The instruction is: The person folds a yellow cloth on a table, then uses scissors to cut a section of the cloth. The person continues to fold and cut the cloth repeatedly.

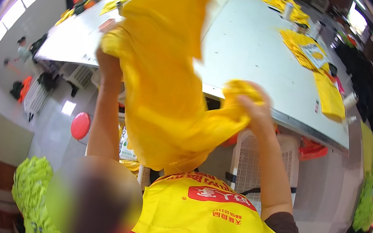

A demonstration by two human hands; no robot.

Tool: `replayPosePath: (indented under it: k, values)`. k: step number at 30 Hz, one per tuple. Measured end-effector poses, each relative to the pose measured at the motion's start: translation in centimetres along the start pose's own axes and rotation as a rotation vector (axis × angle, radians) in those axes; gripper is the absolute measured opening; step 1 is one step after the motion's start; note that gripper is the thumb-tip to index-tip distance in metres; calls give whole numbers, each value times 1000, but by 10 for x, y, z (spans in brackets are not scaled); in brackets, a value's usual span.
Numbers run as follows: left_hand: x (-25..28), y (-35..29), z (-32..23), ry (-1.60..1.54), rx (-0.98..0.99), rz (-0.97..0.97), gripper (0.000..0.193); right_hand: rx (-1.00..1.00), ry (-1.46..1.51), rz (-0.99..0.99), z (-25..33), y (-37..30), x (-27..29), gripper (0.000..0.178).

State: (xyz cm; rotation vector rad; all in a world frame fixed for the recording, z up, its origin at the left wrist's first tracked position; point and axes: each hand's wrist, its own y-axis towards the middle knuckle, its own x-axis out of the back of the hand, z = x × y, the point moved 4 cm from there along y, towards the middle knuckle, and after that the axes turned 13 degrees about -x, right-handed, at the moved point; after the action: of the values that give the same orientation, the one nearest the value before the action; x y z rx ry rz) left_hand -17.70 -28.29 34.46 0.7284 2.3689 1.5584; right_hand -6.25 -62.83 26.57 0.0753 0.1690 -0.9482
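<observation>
- Pale walls with bright windows (21, 7) and a smooth grey floor (52, 134) surround a broad white counter (248, 44), its flat top crossed by a thin seam.
- Yellow cloth (159, 75), soft, thin and creased, hangs in mid-air before the person, over the counter's front edge; its blurred upper margin shows motion.
- Left hand (108, 57): its grip is closed on bunched fabric at the cloth's left side.
- Right hand (258, 109): its grip is closed around a gathered corner, pulled out to the right and lower than the left hand.
- Folded yellow pile (295, 45), layered and limp, lies near the counter's right edge, with 1 flat printed packet (315, 54) on top.
- Rigid white plastic basket (267, 162), with slotted walls, stands below the front edge, near the right forearm; a round red stool seat (80, 125) is left of the left forearm.
- Metal-trimmed front edge runs slantwise down to the right corner; between the cloth and the folded yellow pile stretches a wide span of smooth white top.
- Long axis of the cloth runs from the far side of the counter toward the person's chest, its lower end just above the yellow apron (210, 218); 1 narrower part points sideways to the right hand.
</observation>
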Motion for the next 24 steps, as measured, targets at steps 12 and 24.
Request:
replayPosePath:
  k: [12,24]
  values:
    - [29,-82,-75,-387,200,-508,27,-129,-525,1012,12,-42,37,53]
    - [32,-57,-70,331,-98,82,40,-154,-175,214,-13,50,-63,30]
